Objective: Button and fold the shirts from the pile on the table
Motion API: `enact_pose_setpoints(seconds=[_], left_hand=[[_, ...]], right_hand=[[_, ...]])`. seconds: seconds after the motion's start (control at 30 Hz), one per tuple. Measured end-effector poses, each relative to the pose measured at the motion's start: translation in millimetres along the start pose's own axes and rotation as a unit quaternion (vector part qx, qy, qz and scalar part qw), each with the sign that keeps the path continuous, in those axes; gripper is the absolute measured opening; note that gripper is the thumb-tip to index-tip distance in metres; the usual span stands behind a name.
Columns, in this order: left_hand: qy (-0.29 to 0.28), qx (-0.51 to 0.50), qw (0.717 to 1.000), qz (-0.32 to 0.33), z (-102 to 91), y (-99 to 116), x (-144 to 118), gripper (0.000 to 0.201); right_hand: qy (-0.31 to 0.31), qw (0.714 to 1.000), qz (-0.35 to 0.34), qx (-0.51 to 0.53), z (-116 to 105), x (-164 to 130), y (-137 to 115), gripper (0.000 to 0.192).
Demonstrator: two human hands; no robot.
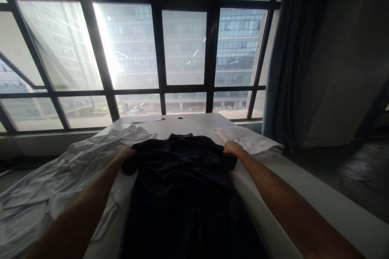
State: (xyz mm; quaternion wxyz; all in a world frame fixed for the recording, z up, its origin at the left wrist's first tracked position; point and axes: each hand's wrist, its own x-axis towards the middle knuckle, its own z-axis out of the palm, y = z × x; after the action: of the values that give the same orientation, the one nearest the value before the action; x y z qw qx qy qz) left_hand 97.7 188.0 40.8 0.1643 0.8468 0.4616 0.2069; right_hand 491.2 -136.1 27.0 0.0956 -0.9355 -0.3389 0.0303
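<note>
**Both hands gripping one dark shirt**

The left hand (125, 154) and right hand (232, 148) each closed on a far corner of the dark shirt (182, 178), which lay lengthwise toward the person on the white table (319, 198), between one crumpled white garment (60, 178) and one folded white cloth (247, 138)

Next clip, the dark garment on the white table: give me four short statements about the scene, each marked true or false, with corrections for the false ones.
1. Both hands, the left hand and the right hand, rest on the dark garment. True.
2. The dark garment hangs on a hanger. False: it lies spread on the white table.
3. A crumpled white cloth lies to the left of the dark garment. True.
4. The folded white cloth lies under the left hand. False: it lies just beyond the right hand.
</note>
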Motion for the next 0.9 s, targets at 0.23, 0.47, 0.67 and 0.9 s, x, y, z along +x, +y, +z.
enact_pose_setpoints(seconds=[0.23, 0.47, 0.67, 0.9], left_hand=[[0.111, 0.107, 0.988, -0.032, -34.4, 6, 13, 0.042], [0.076, 0.257, 0.95, 0.161, 20.2, 56, -15, 0.029], [-0.034, 0.189, 0.94, 0.282, 75.5, 116, -18, 0.035], [-0.135, 0.134, 0.945, 0.265, 115.9, 115, -8, 0.057]], right_hand=[[0.162, 0.987, 0.02, 0.015, -24, 7, 11, 0.038], [0.143, 0.978, -0.127, -0.079, 7, -6, -41, 0.033], [0.096, 0.975, -0.201, 0.0, 18, -17, -119, 0.029], [-0.016, 0.988, -0.153, 0.022, 36, -30, -179, 0.044]])
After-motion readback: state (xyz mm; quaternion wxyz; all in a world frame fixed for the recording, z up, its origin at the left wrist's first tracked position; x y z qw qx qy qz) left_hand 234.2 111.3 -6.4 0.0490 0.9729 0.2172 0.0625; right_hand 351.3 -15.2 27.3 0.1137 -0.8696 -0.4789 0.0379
